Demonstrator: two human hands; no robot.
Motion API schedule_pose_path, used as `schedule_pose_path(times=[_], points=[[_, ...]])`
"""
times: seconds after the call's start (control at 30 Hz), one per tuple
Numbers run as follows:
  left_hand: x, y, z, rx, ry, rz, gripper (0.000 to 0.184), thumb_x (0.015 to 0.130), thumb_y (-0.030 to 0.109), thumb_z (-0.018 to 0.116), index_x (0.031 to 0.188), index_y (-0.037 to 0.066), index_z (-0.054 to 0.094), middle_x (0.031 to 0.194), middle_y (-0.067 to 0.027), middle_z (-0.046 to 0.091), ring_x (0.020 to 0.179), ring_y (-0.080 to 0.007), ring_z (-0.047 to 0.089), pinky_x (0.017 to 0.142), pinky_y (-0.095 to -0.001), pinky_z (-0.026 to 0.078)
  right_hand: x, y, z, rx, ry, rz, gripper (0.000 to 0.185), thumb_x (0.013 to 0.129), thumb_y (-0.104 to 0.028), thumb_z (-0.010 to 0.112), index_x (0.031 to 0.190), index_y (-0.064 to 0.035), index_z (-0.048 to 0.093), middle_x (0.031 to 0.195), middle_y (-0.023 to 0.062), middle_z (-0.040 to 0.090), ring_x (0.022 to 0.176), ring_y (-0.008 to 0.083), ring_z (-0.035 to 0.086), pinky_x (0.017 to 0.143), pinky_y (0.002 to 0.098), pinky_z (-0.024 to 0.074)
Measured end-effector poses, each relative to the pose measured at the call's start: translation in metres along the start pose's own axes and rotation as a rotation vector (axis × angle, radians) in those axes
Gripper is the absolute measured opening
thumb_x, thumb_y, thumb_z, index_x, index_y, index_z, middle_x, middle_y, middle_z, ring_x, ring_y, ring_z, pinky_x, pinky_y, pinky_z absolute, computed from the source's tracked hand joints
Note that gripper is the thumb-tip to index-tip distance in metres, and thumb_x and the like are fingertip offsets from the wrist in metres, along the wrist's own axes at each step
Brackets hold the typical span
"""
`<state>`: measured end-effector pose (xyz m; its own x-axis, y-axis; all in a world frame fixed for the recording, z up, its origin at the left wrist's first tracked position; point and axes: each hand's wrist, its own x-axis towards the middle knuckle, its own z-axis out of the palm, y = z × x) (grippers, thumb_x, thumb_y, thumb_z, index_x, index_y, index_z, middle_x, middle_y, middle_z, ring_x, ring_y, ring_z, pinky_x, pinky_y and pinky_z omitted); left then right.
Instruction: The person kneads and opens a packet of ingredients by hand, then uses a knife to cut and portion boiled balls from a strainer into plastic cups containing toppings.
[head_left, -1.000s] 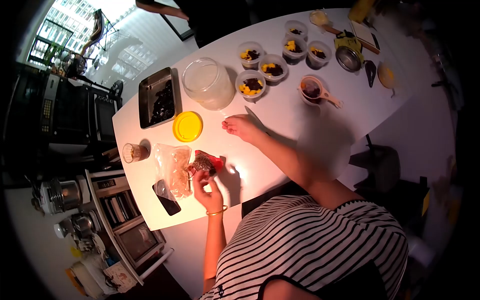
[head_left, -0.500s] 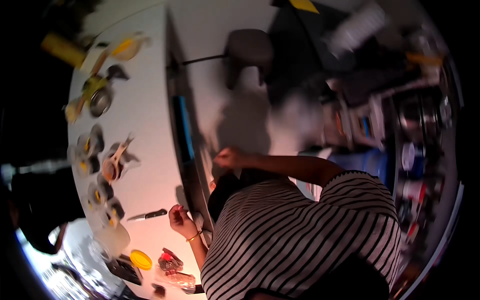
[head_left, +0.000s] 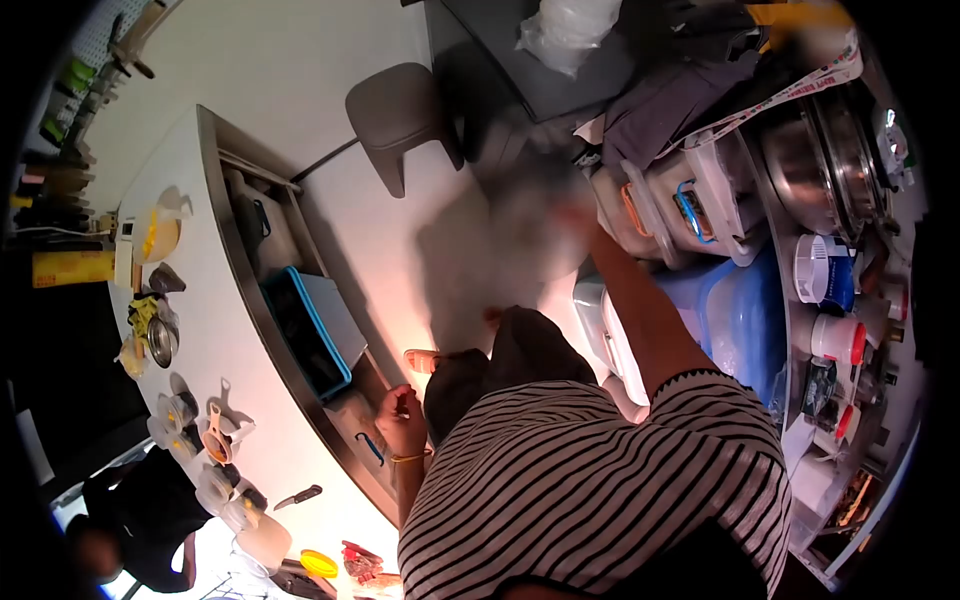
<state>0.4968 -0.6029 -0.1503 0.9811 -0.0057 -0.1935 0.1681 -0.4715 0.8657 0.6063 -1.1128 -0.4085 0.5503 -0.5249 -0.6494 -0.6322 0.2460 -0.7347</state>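
Note:
My left hand, with a thin yellow bracelet at the wrist, hangs beside the front edge of the white table. Its fingers are curled in and nothing shows between them. Below it, open table shelves hold a blue-rimmed bin. My right arm reaches out towards the storage shelves, and my right hand is smeared by motion near a clear box with an orange handle. Whether it touches the box or holds anything cannot be seen. A knife with a dark handle lies on the table.
Several small cups, a strainer, a metal bowl and a yellow lid stand along the table. A grey stool is on the floor ahead. Steel pots fill the right shelf. A person in black is across the table.
The view has turned, showing more of the shelves and under the table. My right hand has swung from near my body out towards the shelf boxes. My left hand stays low beside the table.

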Motion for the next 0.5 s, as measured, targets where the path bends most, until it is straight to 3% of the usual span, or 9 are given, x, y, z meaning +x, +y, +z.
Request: schedule_pose_path(times=[0.07,0.13,0.27,0.3,0.37,0.43,0.5], points=[[0.001,-0.013,0.003,-0.002,-0.019,-0.004,0.008,0.083,-0.001,0.058,0.09,0.001,0.063,0.075,-0.0049,0.064,0.064,-0.0097,0.06,0.057,-0.022,0.048,0.015,0.001,-0.014,0.075,0.053,0.016,0.024,0.082,-0.025,0.06,0.07,-0.004,0.063,0.057,0.0081,0.057,0.048,0.0188,0.056,0.049,0.04,0.0474],[0.005,-0.016,0.009,-0.032,-0.044,-0.029,0.01,0.083,0.003,0.059,0.092,0.001,0.064,0.074,-0.0076,0.066,0.061,-0.0116,0.062,0.055,-0.0231,0.049,0.009,-0.017,-0.027,-0.08,0.145,0.143,0.033,0.085,-0.037,0.056,0.088,-0.0049,0.063,0.069,0.0095,0.061,0.057,0.0212,0.058,0.056,0.0422,0.0498],[0.015,-0.001,0.014,0.056,-0.112,-0.062,0.011,0.083,0.003,0.059,0.093,0.001,0.064,0.075,-0.0076,0.066,0.064,-0.0121,0.063,0.055,-0.0235,0.05,0.028,-0.014,-0.054,-0.1,0.191,0.234,0.04,0.086,-0.047,0.047,0.095,-0.0098,0.059,0.081,0.0083,0.061,0.068,0.024,0.057,0.058,0.0412,0.0487],[0.016,0.002,0.015,0.066,-0.115,-0.069,0.011,0.083,0.003,0.059,0.093,0.001,0.064,0.075,-0.0076,0.066,0.064,-0.0121,0.063,0.055,-0.0235,0.05,0.036,-0.003,-0.064,0.034,0.182,0.197,0.036,0.086,-0.045,0.047,0.091,-0.0111,0.059,0.08,0.0076,0.059,0.068,0.0241,0.056,0.056,0.0395,0.0478],[0.02,0.01,0.02,0.085,-0.105,-0.007,0.012,0.083,0.004,0.06,0.094,0.0,0.064,0.075,-0.0078,0.066,0.065,-0.0128,0.063,0.056,-0.0236,0.05,-0.031,-0.054,-0.074,0.005,0.333,0.089,0.032,0.092,-0.039,0.045,0.093,-0.0091,0.058,0.079,0.003,0.058,0.069,0.014,0.056,0.064,0.029,0.0466],[0.022,0.026,0.027,0.127,-0.088,0.019,0.012,0.082,0.004,0.061,0.093,0.001,0.064,0.076,-0.0085,0.066,0.065,-0.0135,0.064,0.056,-0.0244,0.05,0.007,-0.01,-0.11,-0.469,0.222,-0.234,0.023,0.081,-0.032,0.052,0.078,-0.0102,0.059,0.073,0.0059,0.059,0.066,0.0184,0.057,0.061,0.0328,0.047],[0.021,0.035,0.029,0.18,0.0,0.1,0.009,0.08,0.004,0.062,0.089,0.003,0.064,0.075,-0.009,0.066,0.065,-0.0141,0.064,0.056,-0.0254,0.051,0.038,0.024,-0.136,-1.424,0.198,-0.841,0.015,0.07,-0.026,0.058,0.064,-0.0113,0.06,0.067,0.0089,0.06,0.062,0.0228,0.059,0.059,0.0365,0.0474]])
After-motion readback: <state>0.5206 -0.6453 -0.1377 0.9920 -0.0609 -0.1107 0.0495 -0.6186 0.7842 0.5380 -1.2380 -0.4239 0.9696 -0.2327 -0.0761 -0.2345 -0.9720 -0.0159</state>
